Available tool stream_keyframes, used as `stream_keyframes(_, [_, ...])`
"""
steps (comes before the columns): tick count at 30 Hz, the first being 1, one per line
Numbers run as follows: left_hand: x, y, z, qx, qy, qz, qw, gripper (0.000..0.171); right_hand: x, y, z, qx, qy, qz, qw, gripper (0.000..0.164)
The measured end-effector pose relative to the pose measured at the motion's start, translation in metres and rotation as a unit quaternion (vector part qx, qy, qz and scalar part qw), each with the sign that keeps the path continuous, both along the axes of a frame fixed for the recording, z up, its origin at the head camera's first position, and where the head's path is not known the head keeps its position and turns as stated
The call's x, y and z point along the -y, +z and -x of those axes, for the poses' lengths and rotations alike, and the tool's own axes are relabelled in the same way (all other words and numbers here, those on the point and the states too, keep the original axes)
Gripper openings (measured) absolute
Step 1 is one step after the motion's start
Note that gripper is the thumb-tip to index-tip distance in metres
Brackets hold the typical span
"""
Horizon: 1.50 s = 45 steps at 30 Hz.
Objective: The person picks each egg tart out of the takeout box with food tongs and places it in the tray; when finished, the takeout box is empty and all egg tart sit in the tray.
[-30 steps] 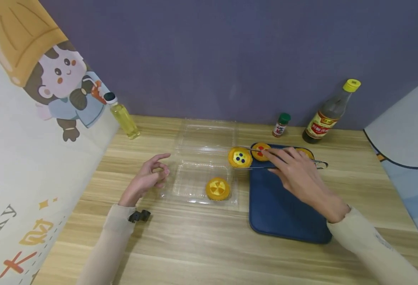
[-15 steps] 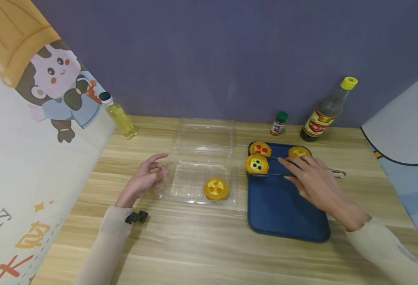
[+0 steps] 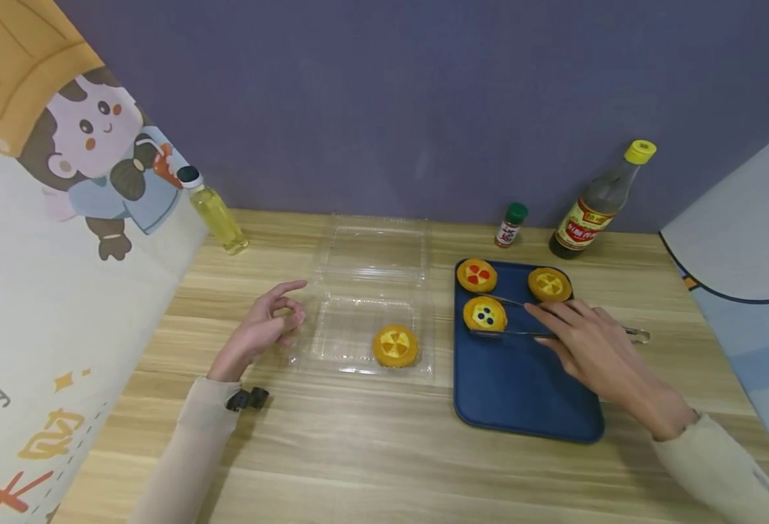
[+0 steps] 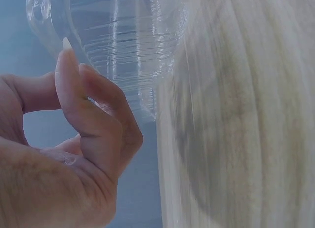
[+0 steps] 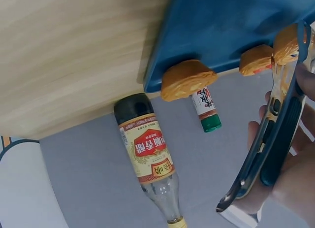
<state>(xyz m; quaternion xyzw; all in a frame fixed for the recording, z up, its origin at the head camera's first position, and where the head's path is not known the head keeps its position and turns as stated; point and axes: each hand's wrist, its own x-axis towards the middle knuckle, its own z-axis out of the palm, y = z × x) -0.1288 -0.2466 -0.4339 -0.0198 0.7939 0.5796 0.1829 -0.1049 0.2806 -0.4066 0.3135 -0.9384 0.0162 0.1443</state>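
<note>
My right hand (image 3: 587,349) holds metal tongs (image 5: 280,144) with dark grip panels. Their two arms lie on either side of an egg tart with blue dots (image 3: 485,314), at the left side of a dark blue tray (image 3: 522,393). Just behind it on the tray is a tart with red pieces (image 3: 476,276); a yellow-topped tart (image 3: 550,284) sits at the far right corner. Beside a clear plastic clamshell box (image 3: 341,331), its lid laid back, my left hand (image 3: 261,333) hovers with loosely bent fingers, holding nothing. Another yellow-topped tart (image 3: 395,346) lies in the box's near right part.
Behind the tray stand a small green-capped seasoning jar (image 3: 511,225) and a tall yellow-capped sauce bottle (image 3: 595,207). An oil bottle (image 3: 216,215) stands at the back left of the wooden table (image 3: 332,444). A dark wall panel (image 3: 384,109) closes off the back.
My right hand has carried the blue-dotted tart in the tongs rightward from beside the box onto the tray, in front of the red-topped tart. My left hand has stayed beside the box.
</note>
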Motion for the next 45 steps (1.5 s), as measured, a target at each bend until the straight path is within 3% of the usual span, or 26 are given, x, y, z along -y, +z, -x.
stream_keyframes(15, [0.000, 0.000, 0.000, 0.001, 0.003, 0.002, 1.0000, 0.068, 0.006, -0.010, -0.003, 0.020, 0.010, 0.002, 1.000, 0.060])
stream_keyframes(45, [0.000, -0.001, 0.001, -0.001, 0.003, -0.004, 1.0000, 0.070, 0.004, -0.009, 0.000, 0.018, 0.026, 0.028, 0.999, 0.069])
